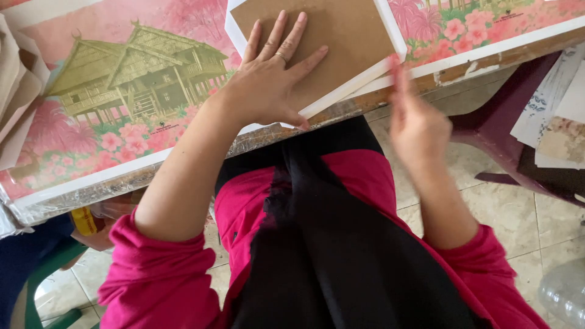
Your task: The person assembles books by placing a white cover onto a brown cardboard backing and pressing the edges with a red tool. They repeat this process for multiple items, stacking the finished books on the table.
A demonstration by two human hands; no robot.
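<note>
Head view: left hand [268, 76] lies flat, fingers spread, on a brown board [323, 36] — gripping nothing; right hand [414, 122] is blurred near the table edge [183, 159] — grip unclear.

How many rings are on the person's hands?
1: a ring on a finger of the left hand, pressed flat on the brown board. The blurred right hand may hide others.

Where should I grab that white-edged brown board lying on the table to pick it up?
Probably the near right corner of the brown board, coming from the table edge. That corner reaches the edge beside the left hand pressing it flat, so fingers can get underneath.
</note>
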